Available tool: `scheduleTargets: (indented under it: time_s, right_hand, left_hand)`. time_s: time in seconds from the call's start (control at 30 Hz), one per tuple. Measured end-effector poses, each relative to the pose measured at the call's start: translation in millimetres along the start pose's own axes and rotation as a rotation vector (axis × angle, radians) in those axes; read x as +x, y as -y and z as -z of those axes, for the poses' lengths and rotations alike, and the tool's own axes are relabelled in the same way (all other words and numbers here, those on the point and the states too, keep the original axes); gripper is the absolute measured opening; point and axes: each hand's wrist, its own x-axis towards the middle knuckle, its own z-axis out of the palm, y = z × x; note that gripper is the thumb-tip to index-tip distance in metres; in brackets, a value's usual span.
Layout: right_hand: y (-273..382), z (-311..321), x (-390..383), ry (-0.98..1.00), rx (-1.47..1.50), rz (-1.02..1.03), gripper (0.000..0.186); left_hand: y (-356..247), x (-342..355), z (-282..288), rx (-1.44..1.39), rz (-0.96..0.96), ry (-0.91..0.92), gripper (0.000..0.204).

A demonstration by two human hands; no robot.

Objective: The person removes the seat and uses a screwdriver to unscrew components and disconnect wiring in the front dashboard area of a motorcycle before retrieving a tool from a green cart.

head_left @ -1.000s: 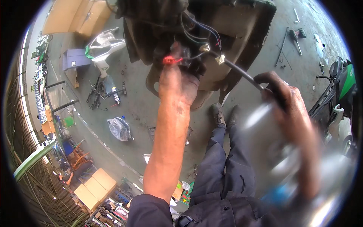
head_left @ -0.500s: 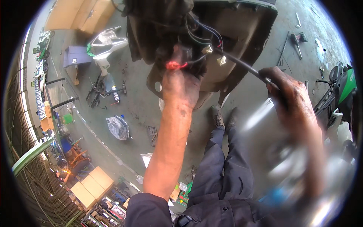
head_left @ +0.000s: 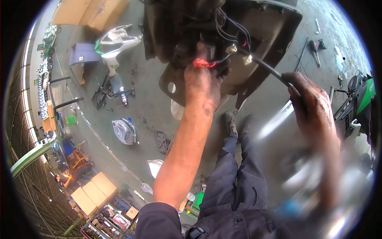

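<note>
Wires and the red connector crowd the dark housing around my left hand, while open floor lies beside my forearm.

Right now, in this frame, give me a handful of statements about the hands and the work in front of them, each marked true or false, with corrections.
1. The left hand is at a red connector among the wires. True.
2. The right hand is empty. False: it grips a long, thin dark tool.
3. The tool's tip points toward the wiring on the dark vehicle part. True.
4. The person wears gloves. False: both hands are bare.
5. A clear plastic bag lies on the concrete floor, left of the left forearm. True.
6. The person works on a table. False: the part stands over the floor, above the person's shoes.
</note>
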Motion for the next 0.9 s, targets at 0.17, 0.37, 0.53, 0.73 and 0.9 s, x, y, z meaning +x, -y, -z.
scheduleTargets:
  time_s: [0.17,0.37,0.53,0.73,0.9]
  right_hand:
    - [3.6,3.6,1.7,0.093,0.207,-0.141,0.018]
    - [0.5,11.4,12.0,0.153,0.378,-0.247,0.016]
    - [-12.9,28.0,21.8,0.31,0.548,-0.39,0.025]
    - [-8.1,31.4,22.6,0.232,0.783,-0.74,0.041]
    - [-31.8,31.2,7.3,0.226,1.229,-0.655,0.043]
  left_hand:
    - [0.5,2.5,4.9,-0.02,0.001,-0.009,0.044]
    - [32.9,-34.4,7.7,-0.052,-0.264,-0.095,0.039]
    - [64.1,-81.8,-17.6,0.139,-0.114,0.106,0.045]
    - [63.1,-68.7,-47.0,-0.188,0.088,0.446,0.048]
    - [61.0,-55.8,-50.7,-0.019,0.046,0.339,0.031]
